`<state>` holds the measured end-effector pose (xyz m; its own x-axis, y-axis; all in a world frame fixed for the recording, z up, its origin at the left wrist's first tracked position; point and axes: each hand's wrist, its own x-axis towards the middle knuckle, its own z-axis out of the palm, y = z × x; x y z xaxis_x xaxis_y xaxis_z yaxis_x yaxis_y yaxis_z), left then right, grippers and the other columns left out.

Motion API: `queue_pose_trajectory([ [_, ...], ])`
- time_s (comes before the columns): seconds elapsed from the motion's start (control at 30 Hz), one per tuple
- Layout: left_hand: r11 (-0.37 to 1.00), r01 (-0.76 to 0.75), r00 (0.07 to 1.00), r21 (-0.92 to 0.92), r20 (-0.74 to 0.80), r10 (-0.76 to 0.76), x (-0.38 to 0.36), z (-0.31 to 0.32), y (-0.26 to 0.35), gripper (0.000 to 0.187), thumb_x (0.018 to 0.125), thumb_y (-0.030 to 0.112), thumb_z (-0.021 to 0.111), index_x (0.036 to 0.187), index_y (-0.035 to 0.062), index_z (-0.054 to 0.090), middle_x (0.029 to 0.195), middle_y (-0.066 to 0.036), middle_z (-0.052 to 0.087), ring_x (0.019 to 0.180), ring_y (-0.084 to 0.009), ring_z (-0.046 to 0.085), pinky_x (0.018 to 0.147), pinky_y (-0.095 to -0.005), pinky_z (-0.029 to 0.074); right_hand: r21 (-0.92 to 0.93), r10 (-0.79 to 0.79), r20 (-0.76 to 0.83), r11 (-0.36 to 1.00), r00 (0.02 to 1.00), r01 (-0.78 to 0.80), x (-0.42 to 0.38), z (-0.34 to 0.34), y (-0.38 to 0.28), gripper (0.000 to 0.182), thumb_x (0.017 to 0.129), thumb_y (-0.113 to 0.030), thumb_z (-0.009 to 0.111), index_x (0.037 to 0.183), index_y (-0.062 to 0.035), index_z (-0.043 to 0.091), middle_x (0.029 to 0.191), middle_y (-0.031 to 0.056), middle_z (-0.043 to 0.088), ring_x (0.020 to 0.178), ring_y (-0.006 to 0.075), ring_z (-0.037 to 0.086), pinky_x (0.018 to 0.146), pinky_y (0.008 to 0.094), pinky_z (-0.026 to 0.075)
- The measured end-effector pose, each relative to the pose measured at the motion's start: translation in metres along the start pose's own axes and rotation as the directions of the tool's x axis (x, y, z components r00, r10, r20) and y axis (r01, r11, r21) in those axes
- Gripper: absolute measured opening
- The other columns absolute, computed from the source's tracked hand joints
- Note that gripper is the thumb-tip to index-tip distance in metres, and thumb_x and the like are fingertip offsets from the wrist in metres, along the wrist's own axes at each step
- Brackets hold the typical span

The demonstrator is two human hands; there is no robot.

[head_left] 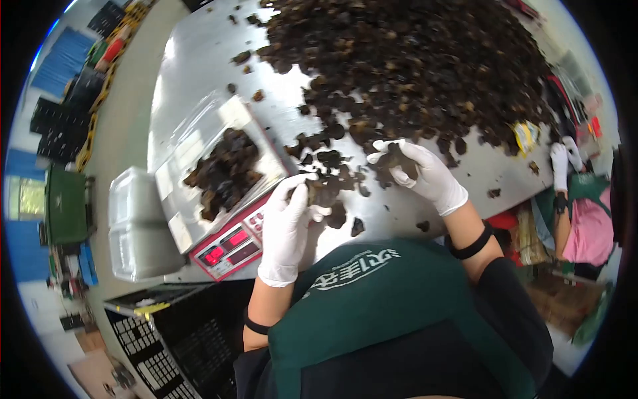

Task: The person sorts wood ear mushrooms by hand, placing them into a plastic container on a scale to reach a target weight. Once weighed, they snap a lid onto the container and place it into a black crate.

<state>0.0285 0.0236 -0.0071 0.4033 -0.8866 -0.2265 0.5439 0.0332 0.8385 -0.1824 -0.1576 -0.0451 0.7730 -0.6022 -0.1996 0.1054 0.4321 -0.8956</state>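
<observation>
My left hand (290, 216), in a white glove, is bent over the metal table, its fingers closed around a dark brown piece (323, 193). Another dark piece (397, 163) is held between the curled fingers and thumb of my right hand (425, 174), also gloved. Loose dark pieces lie between and around both hands. Beyond them spreads a large heap of dark brown pieces (425, 66). Left of my left hand, a red and white scale (229, 243) bears a clear container with a smaller pile of the pieces (229, 169).
Stacked clear plastic containers (141, 226) stand left of the scale. A black crate (179, 339) is below the table's edge. At the right, a co-worker in pink (590, 229) has gloved hands at the table, near a yellow packet (526, 137).
</observation>
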Motion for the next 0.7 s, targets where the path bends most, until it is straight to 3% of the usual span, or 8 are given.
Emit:
queue_pose_trajectory([
  [0.07, 0.989, -0.057, 0.997, 0.136, -0.049, 0.064, -0.007, -0.007, 0.009, 0.022, 0.102, 0.016, 0.059, 0.119, 0.0016, 0.061, 0.097, -0.005, 0.067, 0.071, -0.0112, 0.063, 0.065, -0.0234, 0.050, 0.015, 0.059, 0.053, 0.998, 0.997, -0.060, 0.014, 0.018, -0.009, 0.044, 0.107, -0.029, 0.042, 0.134, 0.0009, 0.058, 0.090, 0.0013, 0.064, 0.067, 0.0062, 0.049, 0.055, 0.0199, 0.036],
  [0.1, 0.987, -0.073, 0.996, 0.146, -0.033, 0.079, -0.012, -0.009, 0.017, 0.019, 0.103, 0.013, 0.056, 0.116, 0.0013, 0.063, 0.106, -0.006, 0.066, 0.090, -0.0099, 0.062, 0.075, -0.0236, 0.049, 0.014, 0.019, 0.056, 1.000, 0.998, -0.019, 0.024, 0.035, -0.017, 0.043, 0.107, -0.030, 0.043, 0.132, 0.0004, 0.059, 0.100, 0.0025, 0.069, 0.071, 0.0058, 0.054, 0.057, 0.0182, 0.039],
  [0.23, 0.847, -0.312, 0.905, 0.431, -0.137, 0.403, -0.031, -0.029, 0.056, 0.019, 0.100, -0.002, 0.052, 0.115, -0.0024, 0.062, 0.103, -0.011, 0.067, 0.080, -0.0137, 0.065, 0.071, -0.0283, 0.058, -0.242, -0.086, 0.151, 0.963, 0.985, 0.121, 0.069, 0.100, -0.051, 0.031, 0.104, -0.020, 0.050, 0.126, -0.0008, 0.061, 0.108, 0.0031, 0.070, 0.079, 0.0050, 0.057, 0.065, 0.0197, 0.044],
  [0.33, 0.486, -0.429, 0.555, 0.761, -0.202, 0.807, -0.021, -0.057, 0.083, 0.021, 0.097, -0.005, 0.056, 0.117, -0.0026, 0.062, 0.105, -0.010, 0.067, 0.091, -0.0125, 0.064, 0.083, -0.0267, 0.055, -0.387, -0.261, 0.288, 0.848, 0.921, 0.362, 0.098, 0.159, -0.058, 0.030, 0.100, -0.016, 0.056, 0.127, -0.0036, 0.059, 0.114, 0.0076, 0.070, 0.092, 0.0120, 0.064, 0.081, 0.0238, 0.050],
  [0.4, 0.455, -0.434, 0.519, 0.778, -0.198, 0.832, -0.016, -0.075, 0.092, 0.023, 0.095, -0.006, 0.060, 0.118, -0.0026, 0.063, 0.111, -0.009, 0.067, 0.100, -0.0143, 0.065, 0.090, -0.0284, 0.052, -0.536, -0.557, 0.503, 0.398, 0.660, 0.745, 0.112, 0.189, -0.049, 0.035, 0.093, -0.016, 0.065, 0.126, -0.0054, 0.061, 0.113, 0.0103, 0.070, 0.097, 0.0228, 0.067, 0.088, 0.0311, 0.052],
  [0.47, 0.303, -0.308, 0.620, 0.902, -0.052, 0.783, -0.010, -0.086, 0.093, 0.031, 0.088, -0.002, 0.067, 0.119, -0.0006, 0.064, 0.119, -0.013, 0.064, 0.108, -0.0261, 0.063, 0.096, -0.0363, 0.048, -0.563, -0.493, 0.658, 0.180, 0.569, 0.807, 0.124, 0.206, -0.030, 0.046, 0.085, -0.021, 0.071, 0.128, -0.0087, 0.061, 0.122, 0.0122, 0.066, 0.105, 0.0294, 0.064, 0.093, 0.0385, 0.050],
  [0.53, -0.049, -0.175, 0.712, 0.983, 0.161, 0.683, -0.004, -0.087, 0.085, 0.040, 0.084, 0.004, 0.071, 0.123, 0.0014, 0.062, 0.126, -0.017, 0.059, 0.120, -0.0349, 0.054, 0.103, -0.0427, 0.043, -0.698, -0.321, 0.689, -0.052, 0.649, 0.715, 0.123, 0.211, -0.013, 0.056, 0.080, -0.026, 0.076, 0.131, -0.0108, 0.059, 0.132, 0.0116, 0.061, 0.116, 0.0287, 0.059, 0.102, 0.0424, 0.044],
  [0.7, 0.202, -0.217, 0.759, 0.955, 0.036, 0.650, -0.007, -0.094, 0.070, 0.062, 0.082, 0.004, 0.073, 0.139, 0.0029, 0.049, 0.140, -0.019, 0.048, 0.133, -0.0351, 0.046, 0.111, -0.0442, 0.037, -0.673, -0.414, 0.672, 0.005, 0.615, 0.739, 0.124, 0.196, -0.021, 0.075, 0.070, -0.031, 0.084, 0.137, -0.0134, 0.057, 0.139, 0.0101, 0.057, 0.122, 0.0300, 0.054, 0.112, 0.0456, 0.034],
])
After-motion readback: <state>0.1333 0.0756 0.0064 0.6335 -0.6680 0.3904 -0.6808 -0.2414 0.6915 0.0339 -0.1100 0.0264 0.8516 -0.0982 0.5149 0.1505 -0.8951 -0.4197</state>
